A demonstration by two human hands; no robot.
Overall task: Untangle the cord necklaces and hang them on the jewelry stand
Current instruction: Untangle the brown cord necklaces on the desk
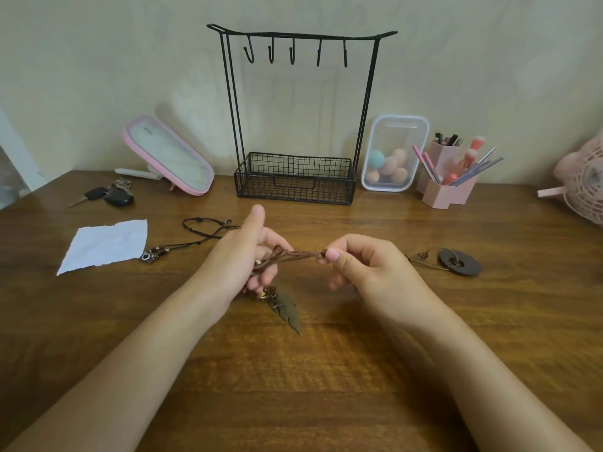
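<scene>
A brown cord necklace (295,256) is stretched between my two hands above the wooden table. My left hand (248,252) grips its bunched end, and a bronze leaf pendant (286,313) with beads dangles below that hand. My right hand (362,265) pinches the cord's other end between thumb and forefinger. A black cord necklace (195,234) with a small square pendant lies on the table to the left. A dark disc pendant (458,261) on a thin cord lies to the right. The black wire jewelry stand (295,177) stands at the back, its hooks (292,53) bare.
A pink mirror (168,156) leans at back left, with car keys (109,195) and a torn white paper (104,244) before it. A clear box of makeup sponges (393,154), a pink brush holder (447,182) and a pink fan (584,181) stand at right.
</scene>
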